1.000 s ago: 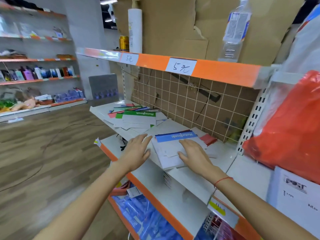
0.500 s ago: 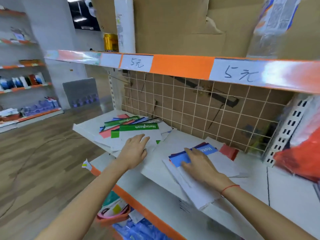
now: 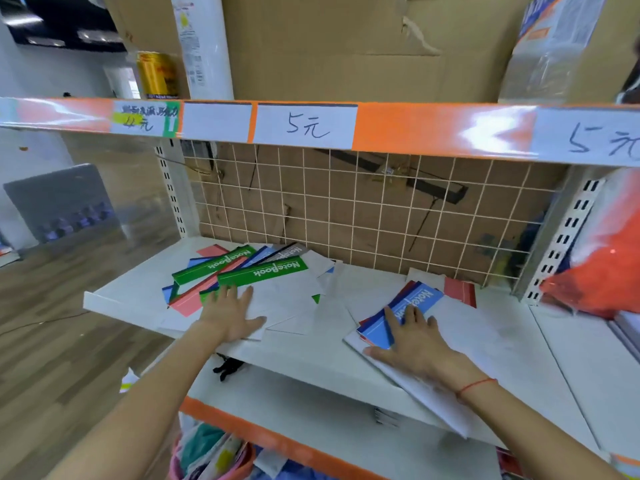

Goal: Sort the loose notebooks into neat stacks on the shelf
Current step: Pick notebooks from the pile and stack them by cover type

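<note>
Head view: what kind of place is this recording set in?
Most likely a small shop: handwritten price tags on the orange shelf edge, notebooks lying on the white shelf, and more stocked shelving.

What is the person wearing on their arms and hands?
Not much! Both arms are bare, with no sleeves in sight. The left hand has no gloves or rings that I can see. Just behind the right hand, a thin red string is tied around the wrist.
</note>
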Motion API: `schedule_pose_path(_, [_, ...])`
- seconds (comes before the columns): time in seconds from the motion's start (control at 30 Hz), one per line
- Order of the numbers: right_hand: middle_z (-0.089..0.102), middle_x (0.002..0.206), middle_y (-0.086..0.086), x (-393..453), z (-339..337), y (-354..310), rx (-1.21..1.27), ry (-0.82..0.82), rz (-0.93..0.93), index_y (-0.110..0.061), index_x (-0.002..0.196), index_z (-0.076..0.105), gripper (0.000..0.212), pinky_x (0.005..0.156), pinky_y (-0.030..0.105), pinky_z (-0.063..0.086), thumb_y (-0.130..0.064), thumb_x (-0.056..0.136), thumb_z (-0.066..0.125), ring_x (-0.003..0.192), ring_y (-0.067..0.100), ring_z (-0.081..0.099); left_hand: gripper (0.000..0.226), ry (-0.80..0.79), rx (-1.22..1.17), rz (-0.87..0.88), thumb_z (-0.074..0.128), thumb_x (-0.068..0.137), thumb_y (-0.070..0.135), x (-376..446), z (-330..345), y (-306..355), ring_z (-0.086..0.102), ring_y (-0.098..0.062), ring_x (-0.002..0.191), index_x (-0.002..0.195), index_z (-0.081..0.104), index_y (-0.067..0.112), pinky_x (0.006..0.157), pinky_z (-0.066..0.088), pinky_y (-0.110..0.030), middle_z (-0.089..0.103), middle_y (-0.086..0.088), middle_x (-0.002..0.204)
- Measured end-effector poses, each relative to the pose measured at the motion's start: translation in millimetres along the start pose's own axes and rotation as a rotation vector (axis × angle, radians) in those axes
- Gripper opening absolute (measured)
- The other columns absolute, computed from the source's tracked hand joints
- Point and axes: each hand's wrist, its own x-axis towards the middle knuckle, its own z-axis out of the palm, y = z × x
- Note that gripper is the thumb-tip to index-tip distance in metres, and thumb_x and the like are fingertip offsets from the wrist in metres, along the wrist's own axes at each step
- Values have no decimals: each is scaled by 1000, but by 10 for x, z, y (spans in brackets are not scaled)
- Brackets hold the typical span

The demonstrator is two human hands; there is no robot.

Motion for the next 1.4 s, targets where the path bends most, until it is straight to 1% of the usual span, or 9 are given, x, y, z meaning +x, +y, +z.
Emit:
schedule_pose_path(0.2, [12, 154, 22, -15, -31, -12, -53, 11, -11, -17, 152, -3, 128, 116, 48, 11, -91, 47, -8, 144, 36, 5, 76, 68, 63, 47, 23, 91, 67, 39, 66, 99, 5, -34, 145, 152, 8, 24, 116, 2, -51, 24, -17, 153])
schedule_pose_path(0.37, [13, 154, 23, -45, -27, -52, -55, 45, 1, -16, 152, -3, 93, 117, 45, 11, -76, 85, 20, 144, 36, 5, 83, 69, 74, 161, 23, 84, 72, -7, 123, 299, 12, -37, 141, 152, 9, 26, 114, 2, -55, 23, -13, 148])
schedule_pose_path(0.53, [34, 144, 24, -64, -45, -117, -100, 113, -12, -13, 152, 3, 84, 107, 41, 30, -67, 91, 24, 132, 36, 29, 88, 50, -81, 324, 31, 74, 67, 0, 118, 450, 34, -32, 123, 150, 14, 27, 103, 29, -44, 31, -10, 133])
schedule_pose_path(0.7, [35, 143, 24, -68, -60, -95, -130, 87, -20, -13, 152, 1, 85, 104, 40, 34, -68, 91, 24, 130, 37, 31, 88, 65, -100, 426, 35, 73, 60, -3, 63, 498, 30, -27, 123, 151, 16, 23, 101, 32, -34, 28, -6, 142])
schedule_pose_path(0.93, [39, 139, 22, -148, -141, -17, -140, 16, -104, -12, 151, -7, 87, 93, 37, 42, -64, 92, 30, 130, 34, 35, 75, 30, 36, 388, 49, 86, 8, 49, -21, 508, 35, -30, 120, 151, 15, 20, 94, 37, -34, 40, -17, 137])
schedule_pose_path(1.17, [56, 111, 17, -215, -152, 5, -273, 130, -159, -9, 151, -3, 78, 77, 36, 43, -57, 97, 25, 98, 30, 53, 71, -1, 46, 399, 51, 88, 40, 49, -76, 524, 28, -37, 133, 150, 19, 29, 113, 12, -53, 35, -14, 143])
schedule_pose_path(1.27, [54, 120, 20, -195, -52, -27, -265, 204, -170, -9, 151, 0, 74, 79, 38, 45, -58, 96, 9, 104, 31, 53, 64, -9, 63, 418, 43, 94, 39, -8, -40, 622, 39, -39, 125, 150, 18, 22, 103, 35, -45, 29, -21, 145])
schedule_pose_path(1.33, [55, 118, 19, -199, -64, 7, -293, 210, -205, -9, 151, 1, 103, 76, 36, 45, -68, 72, -28, 102, 31, 55, 57, 53, 61, 421, 35, 97, 34, -24, -62, 687, 49, -38, 114, 150, 19, 18, 91, 44, -40, 35, -23, 140])
schedule_pose_path(1.4, [58, 113, 16, -210, -59, 48, -342, 209, -235, -9, 151, 1, 115, 69, 34, 40, -66, 59, -40, 97, 30, 57, 56, 108, 104, 400, 34, 98, 24, -35, -73, 741, 54, -37, 109, 150, 17, 14, 85, 47, -39, 38, -24, 138])
